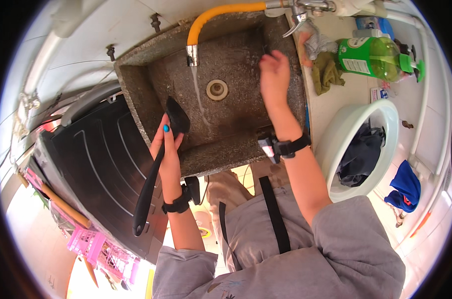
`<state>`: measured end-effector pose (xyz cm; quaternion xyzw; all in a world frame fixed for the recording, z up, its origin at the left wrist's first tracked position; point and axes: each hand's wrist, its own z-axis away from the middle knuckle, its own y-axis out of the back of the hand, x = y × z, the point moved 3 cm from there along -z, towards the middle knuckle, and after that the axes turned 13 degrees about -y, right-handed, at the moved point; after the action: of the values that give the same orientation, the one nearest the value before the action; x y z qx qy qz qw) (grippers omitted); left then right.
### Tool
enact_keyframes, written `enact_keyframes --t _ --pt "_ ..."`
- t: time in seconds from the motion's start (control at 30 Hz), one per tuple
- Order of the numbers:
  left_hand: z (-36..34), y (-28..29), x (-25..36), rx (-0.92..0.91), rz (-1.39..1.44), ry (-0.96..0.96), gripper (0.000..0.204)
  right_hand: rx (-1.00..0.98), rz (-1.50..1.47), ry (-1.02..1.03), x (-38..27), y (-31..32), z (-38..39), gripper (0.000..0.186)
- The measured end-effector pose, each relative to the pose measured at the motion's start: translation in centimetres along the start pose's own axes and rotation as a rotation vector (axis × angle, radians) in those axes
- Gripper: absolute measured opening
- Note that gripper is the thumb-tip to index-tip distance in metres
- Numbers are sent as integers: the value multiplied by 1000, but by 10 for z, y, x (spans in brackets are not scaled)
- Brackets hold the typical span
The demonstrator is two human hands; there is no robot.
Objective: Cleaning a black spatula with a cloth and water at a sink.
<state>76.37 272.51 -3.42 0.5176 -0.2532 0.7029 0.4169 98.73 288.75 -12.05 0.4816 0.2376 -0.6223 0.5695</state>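
Note:
My left hand (168, 149) is closed round the neck of a black spatula (178, 115), at the left front corner of the stone sink (216, 154). The spatula's head points up over the basin, and its long handle slants down toward me. Over the right side of the basin hovers my right hand (275, 79), its fingers slightly blurred, loosely bent and apart, with nothing visible in them. A thin stream of water falls from the metal nozzle of the yellow hose tap (201, 22) into the basin, left of the round drain (217, 90).
Right of the sink, a ledge holds a green pump bottle (370, 59) lying on its side and an olive cloth (326, 74). Nearer stands a pale basin (330, 149) with dark fabric (363, 154). A black ridged panel (101, 164) and pink basket (89, 243) are on my left.

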Motion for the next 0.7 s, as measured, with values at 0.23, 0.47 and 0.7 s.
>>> enact_keyframes --t 0.23,0.47,0.7 --pt "36 17 56 107 303 -28 41 -162 30 66 -69 1 -54 52" --pt "54 11 98 113 90 -49 39 -521 823 73 -131 -8 -23 37" --pt "57 -16 66 -131 -397 -232 31 -1178 402 640 -204 49 180 55"
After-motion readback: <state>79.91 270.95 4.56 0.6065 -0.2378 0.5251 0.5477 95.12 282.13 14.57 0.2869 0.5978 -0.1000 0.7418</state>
